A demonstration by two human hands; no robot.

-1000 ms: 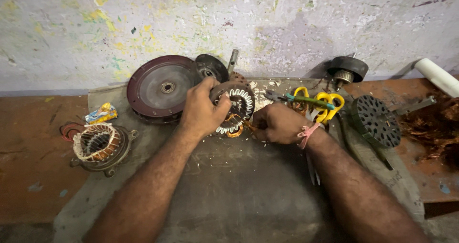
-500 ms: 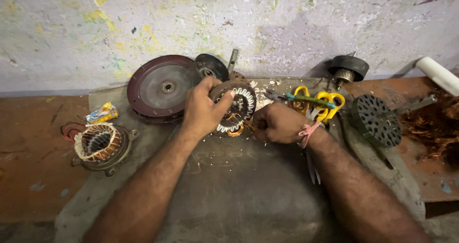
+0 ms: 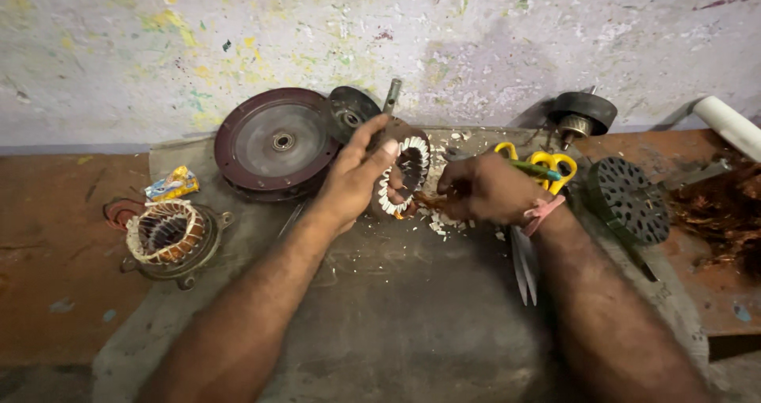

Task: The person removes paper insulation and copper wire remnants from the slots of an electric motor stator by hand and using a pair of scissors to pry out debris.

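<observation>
Both hands meet at the far middle of a grey mat: the left hand point(image 3: 357, 183) curls around a motor stator point(image 3: 402, 173) lined with white slot insulation, tilting it upright with its bore facing right, towards the right hand point(image 3: 483, 187), which is closed near its lower edge; what it pinches cannot be told. One more stator point(image 3: 166, 234), wound with copper, sits at the mat's left edge. One pair of yellow-handled scissors point(image 3: 539, 165) lies right.

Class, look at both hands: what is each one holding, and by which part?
The left hand grips the stator ring by its left rim, tilted upright. The right hand is at its lower edge; what it pinches cannot be told.
</observation>
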